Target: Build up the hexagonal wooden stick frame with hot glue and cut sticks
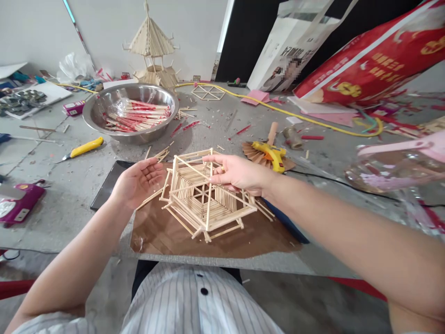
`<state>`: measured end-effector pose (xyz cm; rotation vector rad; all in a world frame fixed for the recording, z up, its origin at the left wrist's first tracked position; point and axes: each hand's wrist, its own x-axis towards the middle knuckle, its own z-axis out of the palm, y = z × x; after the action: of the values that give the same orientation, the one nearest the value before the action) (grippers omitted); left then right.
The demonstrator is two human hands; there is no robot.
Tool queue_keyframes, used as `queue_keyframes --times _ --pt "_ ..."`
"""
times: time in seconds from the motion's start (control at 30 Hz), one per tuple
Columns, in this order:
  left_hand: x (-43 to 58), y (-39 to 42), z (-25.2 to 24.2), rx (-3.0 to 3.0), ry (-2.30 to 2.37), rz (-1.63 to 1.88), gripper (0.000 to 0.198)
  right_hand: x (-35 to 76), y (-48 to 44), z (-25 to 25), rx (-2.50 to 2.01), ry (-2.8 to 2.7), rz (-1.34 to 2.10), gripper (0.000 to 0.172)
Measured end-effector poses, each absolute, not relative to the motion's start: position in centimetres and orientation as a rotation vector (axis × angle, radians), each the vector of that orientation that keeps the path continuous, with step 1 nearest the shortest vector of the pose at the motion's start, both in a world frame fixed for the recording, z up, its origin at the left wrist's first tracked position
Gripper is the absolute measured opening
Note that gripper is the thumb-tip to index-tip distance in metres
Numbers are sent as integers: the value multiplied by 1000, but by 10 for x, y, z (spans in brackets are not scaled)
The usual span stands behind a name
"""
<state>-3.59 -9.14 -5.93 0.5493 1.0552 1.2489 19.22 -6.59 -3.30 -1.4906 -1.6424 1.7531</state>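
A hexagonal model made of thin wooden sticks (222, 220) stands over a brown sheet in front of me, its slatted sides sloping inward to a small spoked hexagon. My right hand (239, 174) pinches a stick of its upper frame between thumb and fingers; the other fingers reach behind that stick. To the left of the model, my left hand (141, 181) is open, palm turned up and inward, fingers slightly curled, holding nothing. Loose sticks (150, 197) lie beside and partly under that hand.
A steel bowl (91, 121) holds red-wrapped sticks. Behind it stands a stick pagoda (149, 41). A yellow utility knife (86, 146) lies left; a yellow glue gun (276, 160), with its black cord, lies right. A yellow cable (278, 109) crosses the back near a red bag (375, 55).
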Motion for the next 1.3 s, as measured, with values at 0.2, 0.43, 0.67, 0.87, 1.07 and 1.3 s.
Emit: queue_keyframes --times 0.2,0.43,0.67,0.87,1.07,1.3 --pt "-46 -86 -61 632 1057 1270 17 192 -63 -34 -1474 -1645 1769 60" --pt "-42 -105 -56 629 1034 1275 14 191 -64 -35 -1522 -1600 1750 65" --pt "-36 -95 -37 732 950 1077 16 190 -61 -33 -1560 -1609 1771 67" --pt "-1 -93 -13 833 919 715 32 191 -58 -28 -1547 -1645 1783 68" --pt "16 -99 -12 834 910 608 34 193 -57 -29 -1516 -1679 1776 70" --pt "21 -99 -15 789 913 595 49 193 -58 -29 -1497 -1656 1794 71"
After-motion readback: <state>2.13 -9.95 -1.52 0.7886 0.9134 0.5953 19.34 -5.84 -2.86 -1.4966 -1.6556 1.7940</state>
